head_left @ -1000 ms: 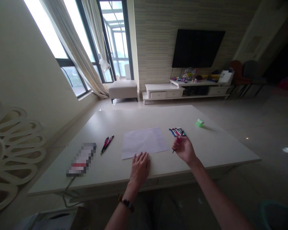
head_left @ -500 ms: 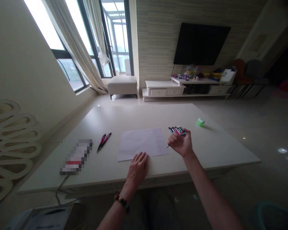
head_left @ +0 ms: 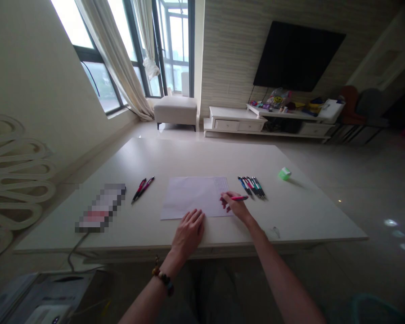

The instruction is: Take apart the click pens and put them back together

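Observation:
A sheet of paper (head_left: 192, 195) lies on the white table, with faint rows of marks near its right edge. Flat on the sheet's lower edge rests my left hand (head_left: 190, 227), fingers stretched out. My right hand (head_left: 234, 206) is closed around a red pen (head_left: 239, 198) over the paper's right part; the pen's tip is hidden by the fingers. Just right of the paper several pens (head_left: 252, 186) lie in a row. To the left of the sheet are a red pen (head_left: 139, 190) and a dark purple pen (head_left: 145, 189), side by side.
A small green and white object (head_left: 285, 173) sits near the table's right edge. At the left lies a blurred-out device (head_left: 101, 208) with a cable running off the table (head_left: 202, 155). Beyond stand a stool (head_left: 175, 111) and a TV cabinet (head_left: 234, 114).
My right hand has moved left from beside the pen row onto the paper's right part, turning the red pen in its grip. The view has shifted slightly; my left hand stays on the sheet.

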The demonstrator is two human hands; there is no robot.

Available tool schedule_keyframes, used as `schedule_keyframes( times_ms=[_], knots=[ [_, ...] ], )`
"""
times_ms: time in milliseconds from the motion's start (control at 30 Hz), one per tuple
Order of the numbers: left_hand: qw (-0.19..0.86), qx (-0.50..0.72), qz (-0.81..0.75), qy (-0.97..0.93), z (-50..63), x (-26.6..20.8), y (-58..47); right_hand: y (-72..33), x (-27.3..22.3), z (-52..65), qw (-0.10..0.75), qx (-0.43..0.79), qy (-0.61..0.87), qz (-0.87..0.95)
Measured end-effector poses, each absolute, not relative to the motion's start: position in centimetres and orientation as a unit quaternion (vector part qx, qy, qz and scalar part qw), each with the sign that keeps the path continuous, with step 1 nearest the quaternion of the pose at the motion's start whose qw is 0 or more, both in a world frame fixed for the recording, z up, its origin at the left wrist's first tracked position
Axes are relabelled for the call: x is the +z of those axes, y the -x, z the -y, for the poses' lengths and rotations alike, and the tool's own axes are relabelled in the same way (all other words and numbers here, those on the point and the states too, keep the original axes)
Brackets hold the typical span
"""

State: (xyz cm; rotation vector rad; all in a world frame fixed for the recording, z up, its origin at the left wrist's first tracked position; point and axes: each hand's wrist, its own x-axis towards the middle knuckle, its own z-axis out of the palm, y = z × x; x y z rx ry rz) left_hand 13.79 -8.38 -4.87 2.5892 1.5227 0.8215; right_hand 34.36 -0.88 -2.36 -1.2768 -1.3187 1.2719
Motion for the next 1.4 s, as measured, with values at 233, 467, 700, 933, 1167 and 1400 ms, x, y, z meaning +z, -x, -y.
schedule_keyframes(
  times_ms=[233,467,700,933,1167,1400],
  knots=[
    [0.017,0.261,-0.497,-0.828,8.3,-4.9,-13.9,-33.6,-4.6,1.8,0.497,0.412,0.546,0.535],
    [0.022,0.272,-0.496,-0.825,8.3,-5.0,-14.0,-33.8,-4.9,2.7,0.450,0.306,0.602,0.585],
    [0.029,0.257,-0.509,-0.821,8.3,-4.9,-14.1,-33.7,-5.0,2.3,0.430,0.310,0.595,0.605],
    [0.033,0.270,-0.508,-0.817,8.3,-5.0,-14.2,-33.7,-4.9,2.4,0.430,0.315,0.589,0.608],
    [0.032,0.245,-0.515,-0.821,8.4,-5.0,-14.1,-33.5,-5.0,2.3,0.408,0.284,0.585,0.641],
    [0.045,0.257,-0.511,-0.819,8.4,-4.9,-14.1,-33.9,-5.0,2.5,0.479,0.340,0.572,0.573]
  ],
)
